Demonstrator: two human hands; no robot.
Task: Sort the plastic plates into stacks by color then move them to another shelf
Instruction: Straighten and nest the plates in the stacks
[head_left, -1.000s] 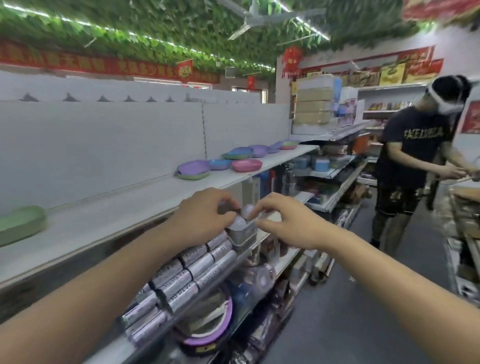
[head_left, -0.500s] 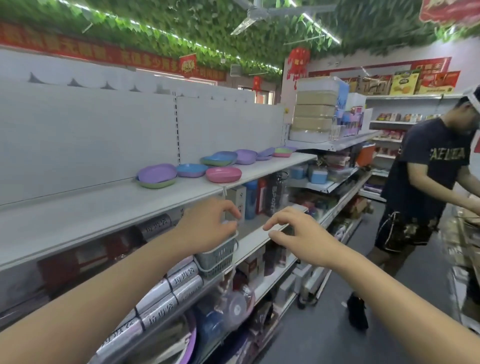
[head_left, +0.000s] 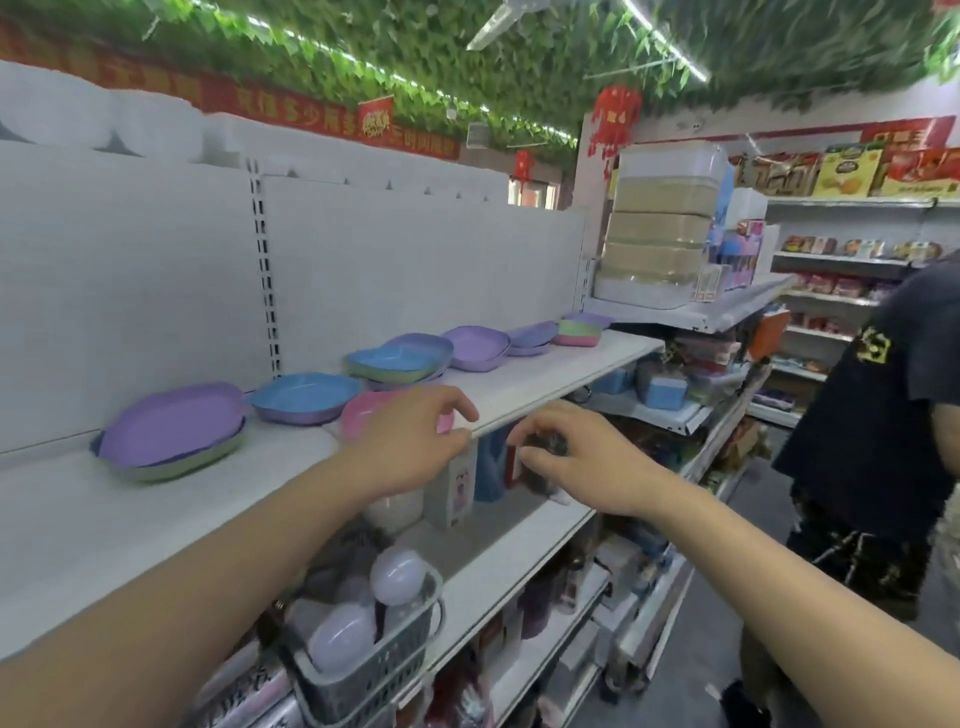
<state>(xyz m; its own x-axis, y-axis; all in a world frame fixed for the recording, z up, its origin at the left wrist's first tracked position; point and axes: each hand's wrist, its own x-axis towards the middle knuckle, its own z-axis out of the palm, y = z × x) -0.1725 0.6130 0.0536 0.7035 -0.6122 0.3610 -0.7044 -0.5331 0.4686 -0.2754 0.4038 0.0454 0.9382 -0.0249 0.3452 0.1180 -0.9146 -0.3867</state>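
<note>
Head view, left hand (head_left: 410, 441) at shelf edge (head_left: 561, 400), right hand (head_left: 582, 462) below — fingers loose.

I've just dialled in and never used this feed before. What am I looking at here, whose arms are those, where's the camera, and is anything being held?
There is no machine here: the two bare arms belong to a person, and the one picture comes from a wide-angle camera worn on their head, looking forward and down a shop aisle.

The left hand reaches over the front edge of the white shelf, just in front of a pink plate. Its fingers are loosely curled and hold nothing. The right hand hovers lower, in front of the goods on the shelf below, also holding nothing as far as the picture shows.

On the white shelf lie plastic plates in mixed piles: a purple plate on a green one, a blue plate, then more blue, purple, green and pink ones further along. A second person stands at the right.
</note>
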